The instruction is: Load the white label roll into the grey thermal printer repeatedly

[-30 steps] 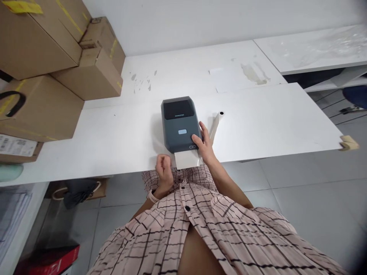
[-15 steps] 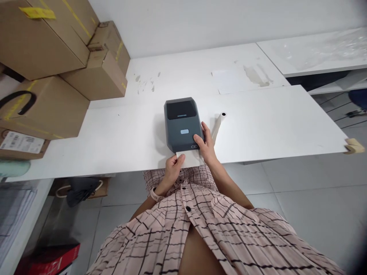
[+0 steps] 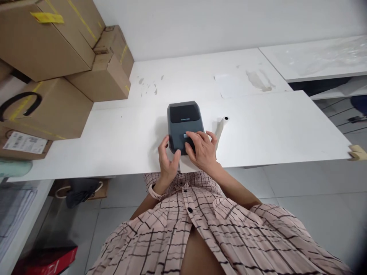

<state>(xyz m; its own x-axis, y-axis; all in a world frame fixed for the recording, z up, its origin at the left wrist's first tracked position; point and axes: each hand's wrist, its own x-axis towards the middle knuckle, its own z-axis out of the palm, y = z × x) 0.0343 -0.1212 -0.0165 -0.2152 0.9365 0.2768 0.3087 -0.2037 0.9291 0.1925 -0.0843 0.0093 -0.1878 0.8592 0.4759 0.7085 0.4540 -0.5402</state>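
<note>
A dark grey label printer [image 3: 183,122] sits on the white table [image 3: 114,141] near its front edge. A white label [image 3: 185,167] sticks out of its front slot, mostly covered by my hands. My right hand [image 3: 202,151] lies spread on the printer's front top, fingers apart, next to the blue button. My left hand [image 3: 166,162] is at the printer's front left corner, thumb against its front face and fingers along its left side. A white paper roll core [image 3: 220,128] lies just right of the printer.
Stacked cardboard boxes [image 3: 57,68] fill the table's left end. A second white table [image 3: 315,57] stands at the back right. Under the table are a dark bag [image 3: 80,191] and a red box [image 3: 48,261]. A tan object [image 3: 357,152] sits at the table's right corner.
My left hand rose from the table edge to the label, then to the printer's front left corner. My right hand slid from the printer's right front corner onto its top.
</note>
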